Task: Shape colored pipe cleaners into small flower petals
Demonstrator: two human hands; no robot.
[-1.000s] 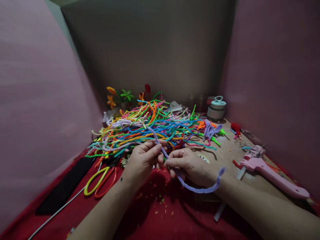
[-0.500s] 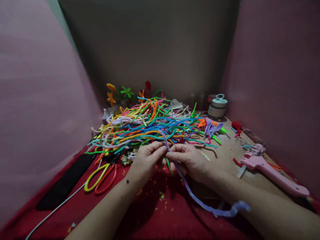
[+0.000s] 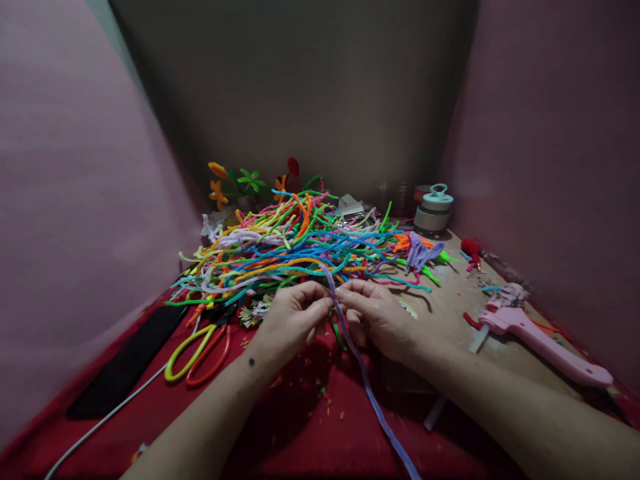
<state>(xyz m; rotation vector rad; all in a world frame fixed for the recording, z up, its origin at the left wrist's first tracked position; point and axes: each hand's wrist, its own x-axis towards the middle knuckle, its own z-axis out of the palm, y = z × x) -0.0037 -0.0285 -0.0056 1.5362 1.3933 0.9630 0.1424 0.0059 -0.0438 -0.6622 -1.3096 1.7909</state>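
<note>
Between my two hands runs a long purple pipe cleaner (image 3: pixel 367 387), its upper end rising above my fingers and its lower part trailing down past the bottom of the view. My left hand (image 3: pixel 295 313) is closed, thumb and forefinger pinching the pipe cleaner. Opposite it, my right hand (image 3: pixel 373 310) is also closed, its thumb and fingertips gripping the same pipe cleaner. A green piece (image 3: pixel 340 337) hangs just under the fingers; what it is joined to is hidden. Directly behind my hands lies a heap of many-coloured pipe cleaners (image 3: pixel 280 250).
Scissors with yellow and red handles (image 3: pixel 193 357) lie left, near a black flat object (image 3: pixel 125 367) and a white cord (image 3: pixel 107 417). A pink glue gun (image 3: pixel 545 343) rests on cardboard (image 3: pixel 445 320) at right. Behind stand a lidded jar (image 3: pixel 434 210) and fuzzy flowers (image 3: pixel 250 180).
The purple pipe cleaner's loose end has swung down from my right forearm and now hangs straighter, out of the bottom of view. My right fingers have shifted slightly upward along it.
</note>
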